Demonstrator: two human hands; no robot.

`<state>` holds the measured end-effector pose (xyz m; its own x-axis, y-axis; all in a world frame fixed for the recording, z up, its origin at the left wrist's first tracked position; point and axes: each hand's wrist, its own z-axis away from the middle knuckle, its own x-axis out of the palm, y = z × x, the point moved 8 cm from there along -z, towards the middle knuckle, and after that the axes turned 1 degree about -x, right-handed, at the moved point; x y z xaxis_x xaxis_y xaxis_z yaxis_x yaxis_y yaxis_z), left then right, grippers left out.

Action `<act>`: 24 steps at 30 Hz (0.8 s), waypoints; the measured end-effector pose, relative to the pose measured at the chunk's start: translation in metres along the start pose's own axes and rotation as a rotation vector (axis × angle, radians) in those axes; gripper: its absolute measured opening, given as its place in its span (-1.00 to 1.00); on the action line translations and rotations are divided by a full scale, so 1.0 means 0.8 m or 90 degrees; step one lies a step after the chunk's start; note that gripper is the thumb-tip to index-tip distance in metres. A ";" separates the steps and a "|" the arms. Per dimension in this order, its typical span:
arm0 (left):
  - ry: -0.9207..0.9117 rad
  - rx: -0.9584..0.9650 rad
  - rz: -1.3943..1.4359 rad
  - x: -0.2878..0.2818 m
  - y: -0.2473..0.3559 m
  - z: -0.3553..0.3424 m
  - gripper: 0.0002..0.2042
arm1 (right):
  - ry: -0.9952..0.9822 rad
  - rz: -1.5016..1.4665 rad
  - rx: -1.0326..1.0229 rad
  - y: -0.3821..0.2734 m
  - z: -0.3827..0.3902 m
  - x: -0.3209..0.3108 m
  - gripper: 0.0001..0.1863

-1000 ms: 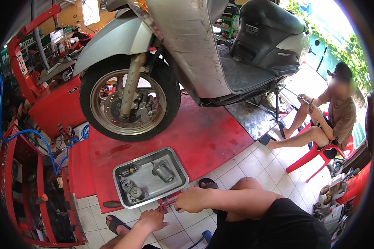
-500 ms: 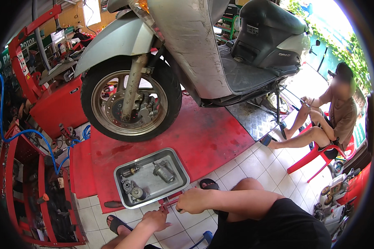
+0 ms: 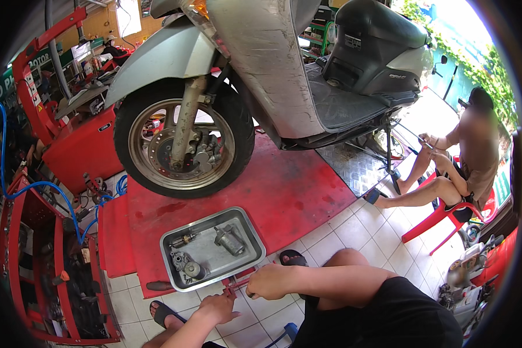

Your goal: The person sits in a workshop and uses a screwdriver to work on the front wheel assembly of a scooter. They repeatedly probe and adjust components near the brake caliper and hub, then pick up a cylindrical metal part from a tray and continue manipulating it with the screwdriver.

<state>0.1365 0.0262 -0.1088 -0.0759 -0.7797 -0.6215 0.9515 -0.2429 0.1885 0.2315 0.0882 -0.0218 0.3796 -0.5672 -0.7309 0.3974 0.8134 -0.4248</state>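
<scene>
Just past the near edge of a metal tray (image 3: 253, 232), my left hand (image 3: 218, 306) is closed at a small red piece (image 3: 231, 288), its thumb sticking out to the right. To its right, my right hand (image 3: 267, 282) forms a fist, with a dark tip showing below the fingers. What each hand grips is mostly hidden. Inside the tray lie a cylindrical metal motor housing (image 3: 231, 240), a slim shaft-like part (image 3: 183, 239) and a cluster of greasy metal parts (image 3: 187, 265). A dark red tool handle (image 3: 159, 286) sticks out at the tray's near left corner.
The tray rests on a red lift platform (image 3: 296, 203) beneath a grey scooter (image 3: 261, 69). A red tool rack (image 3: 58, 272) with a blue hose (image 3: 43, 184) stands at left. A person (image 3: 475, 151) sits on a red chair (image 3: 422, 232) at right, holding a small object.
Both hands keep nearly the same place and grip. The view has shifted very slightly. The tray parts lie as before.
</scene>
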 end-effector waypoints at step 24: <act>0.000 0.005 -0.013 0.003 0.001 -0.004 -0.15 | 0.003 0.001 -0.004 0.000 -0.002 0.004 -0.79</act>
<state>0.1377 0.0259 -0.1122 -0.0957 -0.7747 -0.6250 0.9474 -0.2635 0.1816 0.2313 0.0869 -0.0249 0.3764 -0.5648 -0.7343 0.3914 0.8154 -0.4265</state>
